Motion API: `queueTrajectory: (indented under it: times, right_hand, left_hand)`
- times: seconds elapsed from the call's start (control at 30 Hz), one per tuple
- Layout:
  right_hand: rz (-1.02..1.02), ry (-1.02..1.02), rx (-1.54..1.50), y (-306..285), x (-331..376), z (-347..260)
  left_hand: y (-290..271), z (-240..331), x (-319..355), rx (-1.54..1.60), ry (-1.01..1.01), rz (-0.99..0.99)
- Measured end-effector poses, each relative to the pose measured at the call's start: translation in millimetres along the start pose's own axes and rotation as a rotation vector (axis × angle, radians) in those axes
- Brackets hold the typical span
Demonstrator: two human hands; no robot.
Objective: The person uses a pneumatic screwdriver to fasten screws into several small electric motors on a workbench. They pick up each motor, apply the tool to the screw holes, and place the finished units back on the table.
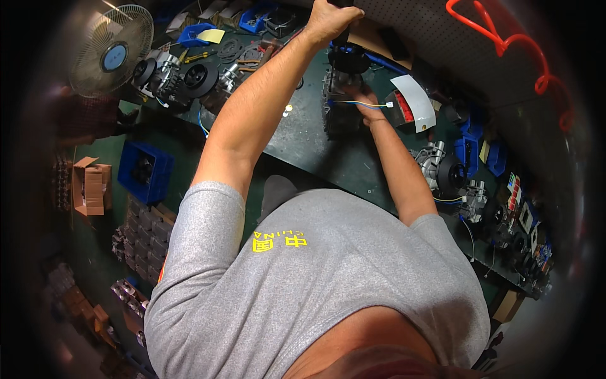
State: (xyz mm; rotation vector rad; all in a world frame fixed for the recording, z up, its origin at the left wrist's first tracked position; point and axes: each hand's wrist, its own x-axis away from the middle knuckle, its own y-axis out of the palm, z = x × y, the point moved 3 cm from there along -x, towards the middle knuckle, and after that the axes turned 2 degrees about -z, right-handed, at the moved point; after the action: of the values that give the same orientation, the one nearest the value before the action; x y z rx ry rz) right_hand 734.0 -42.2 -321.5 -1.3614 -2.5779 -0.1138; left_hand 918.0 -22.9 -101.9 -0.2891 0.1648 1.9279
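My left hand is raised at the far side of the bench, fingers closed round a dark tool that is mostly hidden, its kind unclear. Under that fist a black round part sits above a dark block-shaped unit. My right hand reaches to the right side of this unit, fingers bent against it and partly in shadow. From the unit, a yellow and blue cable runs right to a white plug, passing in front of my right hand.
Metal blower-like units with black wheels stand at left and right. A white curved sheet lies by red parts. A fan, blue bins and an open carton are leftward. A red coiled hose hangs upper right.
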Motion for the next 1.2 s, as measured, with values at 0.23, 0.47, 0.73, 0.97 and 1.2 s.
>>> queueTrajectory:
  times: [0.23,0.47,0.73,0.97,1.2]
  right_hand:
    - [-0.001,0.009,0.004,1,-2,2]
    - [0.004,0.015,0.030,-1,1,0]
    - [-0.011,-0.021,0.014,1,5,-7]
    - [-0.026,0.006,0.007,-5,0,10]
    - [-0.042,0.013,-0.008,-4,2,9]
  left_hand:
    - [-2,0,0,0.006,0.005,-0.011]
    - [0,-1,1,0.014,-0.032,-0.009]
    - [0,-5,-1,-0.001,-0.023,0.000]
    - [5,4,5,-0.047,-0.030,-0.027]
    - [7,-2,6,-0.048,0.040,-0.035]
